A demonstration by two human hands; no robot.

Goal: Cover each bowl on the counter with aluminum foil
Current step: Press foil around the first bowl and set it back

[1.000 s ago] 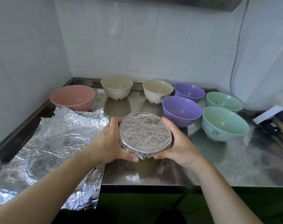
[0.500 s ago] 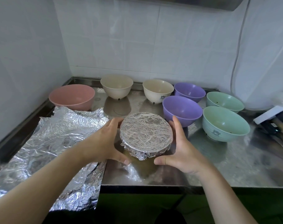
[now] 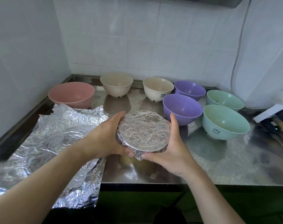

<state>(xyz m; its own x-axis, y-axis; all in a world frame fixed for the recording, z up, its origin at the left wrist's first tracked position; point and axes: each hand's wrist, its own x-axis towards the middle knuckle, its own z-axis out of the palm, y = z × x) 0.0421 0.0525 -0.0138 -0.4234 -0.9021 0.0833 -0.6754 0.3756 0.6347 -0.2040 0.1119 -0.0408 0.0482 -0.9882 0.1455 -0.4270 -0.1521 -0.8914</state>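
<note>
both hands cup the foil-covered bowl (image 3: 144, 130); left hand (image 3: 103, 139), right hand (image 3: 171, 151); seemingly lifted

Soft, even daylight fills the scene. The steel worktop (image 3: 218, 162) shows dull reflections of the bowls, and the crumpled foil sheet (image 3: 56, 136) glints. Wide-angle distortion bends the wall tiles, and the right edge is blurred.

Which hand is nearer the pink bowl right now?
Left. The left hand grips the foil-covered bowl on the side toward the pink bowl; the right hand grips its far side.
</note>
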